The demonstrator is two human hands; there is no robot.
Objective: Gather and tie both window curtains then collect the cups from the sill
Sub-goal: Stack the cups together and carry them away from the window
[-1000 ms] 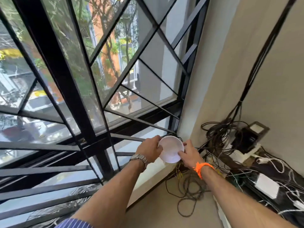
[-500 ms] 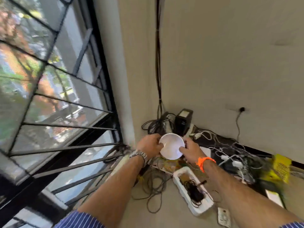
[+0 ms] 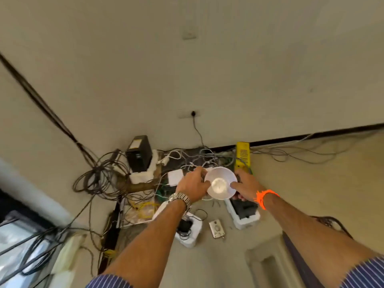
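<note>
A white cup (image 3: 220, 182) is held in front of me at chest height, its open mouth facing the camera, and nothing shows inside it. My left hand (image 3: 193, 185), with a metal watch on the wrist, grips the cup's left rim. My right hand (image 3: 247, 185), with an orange band on the wrist, grips the right rim. Both hands hold the cup above a cluttered floor corner. No curtain is in view, and only a corner of the window (image 3: 18, 244) shows at the lower left.
A tangle of cables (image 3: 99, 177), a black box (image 3: 138, 153), a yellow device (image 3: 242, 155), white foam trays (image 3: 244, 217) and a small switch plate (image 3: 217, 228) lie on the floor by the wall. A cable bundle (image 3: 41, 104) runs up the wall at the left.
The view has swung right, away from the window toward the cluttered corner and wall. Both hands kept hold of the cup and carried it along.
</note>
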